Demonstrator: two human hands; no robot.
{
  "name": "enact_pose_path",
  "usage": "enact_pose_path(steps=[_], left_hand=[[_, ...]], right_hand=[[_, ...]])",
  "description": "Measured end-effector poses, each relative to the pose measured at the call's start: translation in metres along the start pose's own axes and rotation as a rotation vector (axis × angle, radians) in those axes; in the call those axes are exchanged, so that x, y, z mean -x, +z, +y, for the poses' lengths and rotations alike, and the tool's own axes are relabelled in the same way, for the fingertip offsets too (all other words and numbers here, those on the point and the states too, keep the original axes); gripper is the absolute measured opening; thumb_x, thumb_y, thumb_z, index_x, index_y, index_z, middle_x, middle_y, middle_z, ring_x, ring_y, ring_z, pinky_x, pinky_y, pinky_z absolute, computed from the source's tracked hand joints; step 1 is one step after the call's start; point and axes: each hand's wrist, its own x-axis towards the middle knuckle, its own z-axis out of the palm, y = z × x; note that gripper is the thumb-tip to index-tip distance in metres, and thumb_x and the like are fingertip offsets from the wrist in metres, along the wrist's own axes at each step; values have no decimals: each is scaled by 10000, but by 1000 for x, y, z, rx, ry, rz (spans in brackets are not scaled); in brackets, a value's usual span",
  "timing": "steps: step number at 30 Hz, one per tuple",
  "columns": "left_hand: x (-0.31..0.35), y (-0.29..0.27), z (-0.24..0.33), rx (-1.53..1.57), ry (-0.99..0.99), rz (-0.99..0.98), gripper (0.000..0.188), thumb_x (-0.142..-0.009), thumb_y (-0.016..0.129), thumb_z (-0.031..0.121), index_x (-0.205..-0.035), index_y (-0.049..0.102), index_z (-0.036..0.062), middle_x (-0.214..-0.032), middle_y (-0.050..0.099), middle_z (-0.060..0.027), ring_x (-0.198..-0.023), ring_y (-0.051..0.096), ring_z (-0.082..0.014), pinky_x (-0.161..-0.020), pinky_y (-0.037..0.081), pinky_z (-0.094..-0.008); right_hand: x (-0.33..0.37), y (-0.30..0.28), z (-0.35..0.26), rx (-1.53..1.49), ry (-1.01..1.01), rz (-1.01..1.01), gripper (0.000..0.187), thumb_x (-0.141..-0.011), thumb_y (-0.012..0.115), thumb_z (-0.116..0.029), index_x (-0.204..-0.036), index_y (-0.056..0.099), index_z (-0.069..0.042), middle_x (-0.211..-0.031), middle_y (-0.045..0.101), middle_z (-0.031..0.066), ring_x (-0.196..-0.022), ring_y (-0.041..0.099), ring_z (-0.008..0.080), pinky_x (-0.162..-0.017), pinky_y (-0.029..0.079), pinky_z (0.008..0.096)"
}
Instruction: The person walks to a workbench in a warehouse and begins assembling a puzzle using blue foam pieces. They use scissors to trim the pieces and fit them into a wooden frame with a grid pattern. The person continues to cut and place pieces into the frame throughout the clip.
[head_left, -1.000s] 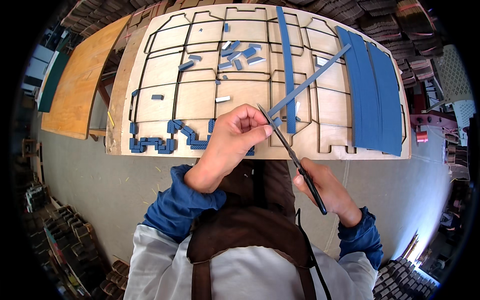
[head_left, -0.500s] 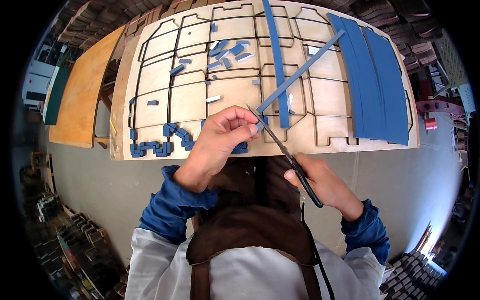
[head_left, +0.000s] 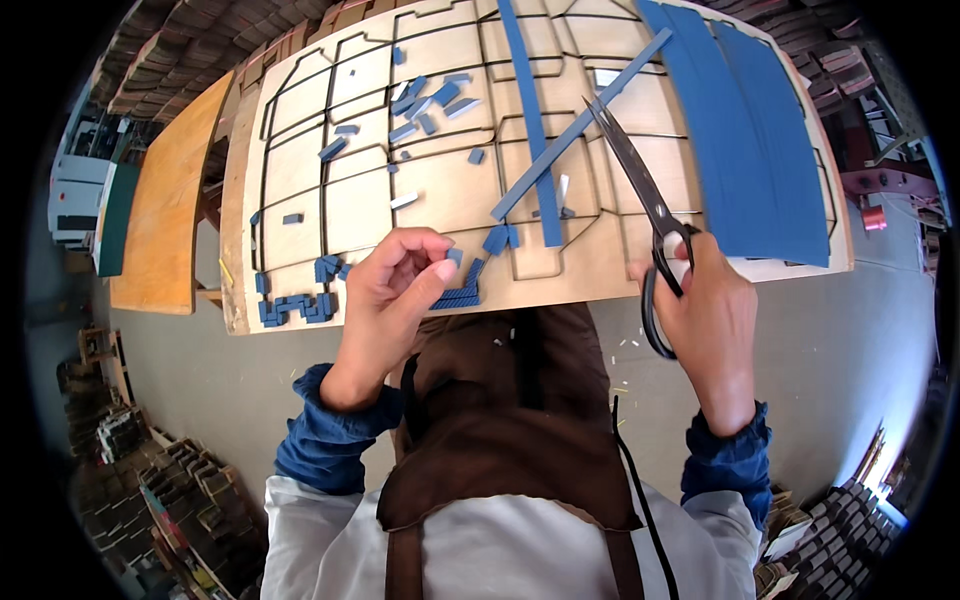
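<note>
Between the thumb and forefinger of my left hand (head_left: 398, 285) is a small blue foam piece (head_left: 455, 257), just above the near edge of a pale wooden die board (head_left: 400, 235) with dark blades set in it. My right hand (head_left: 712, 310) grips black-handled scissors (head_left: 640, 175), their blades pointing up and left over the board. A narrow blue foam strip (head_left: 590, 120) lies slantwise across a second, upright blue strip (head_left: 530, 110). Blue foam pieces (head_left: 300, 308) line some blades along the near edge, partly hidden behind my left hand.
Loose blue offcuts (head_left: 425, 105) are scattered on the board's upper middle. Wide blue foam sheets (head_left: 745, 140) cover its right side. An orange-brown wooden panel (head_left: 165, 210) stands at the left. Stacks of brown boards (head_left: 165, 60) are behind, and white scraps lie on the floor (head_left: 640, 360).
The scissors have come away from the strip, and my right hand has swung up and right with them. My left hand has moved slightly left with the small foam piece, now apart from the strip.
</note>
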Motion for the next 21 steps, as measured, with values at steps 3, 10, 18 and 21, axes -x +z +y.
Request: enact_pose_path(steps=[3,10,18,21], left_hand=[[2,10,-1,187,-68,23,206,-955,679,5,-1160,659,15,-1087,689,-32,-954,645,-106,-886,520,-262],[-1,24,-3,458,-199,-34,154,-963,677,33,-1113,646,36,-1026,692,-49,-928,667,-132,-886,548,-290],[-3,27,-3,471,-176,-81,137,-968,680,34,-1103,677,12,-1068,703,-59,-966,671,-136,-911,540,-285],[-6,26,-3,397,-146,-124,161,-967,684,41,-1124,668,9,-1072,702,-63,-976,667,-134,-913,532,-285]], right_hand=[[-22,11,7,100,1,99,471,-802,844,-396,-926,643,12,-782,679,172,-663,680,368,-563,515,421],[-45,23,13,164,62,19,413,-812,828,-286,-1020,665,31,-910,699,189,-784,701,382,-658,546,443],[-49,19,12,195,-104,28,370,-861,781,-205,-1128,664,23,-1022,679,175,-896,687,364,-750,547,435],[-42,12,1,-3,-294,86,266,-865,763,-108,-1097,690,0,-998,689,149,-883,684,344,-756,553,411]])
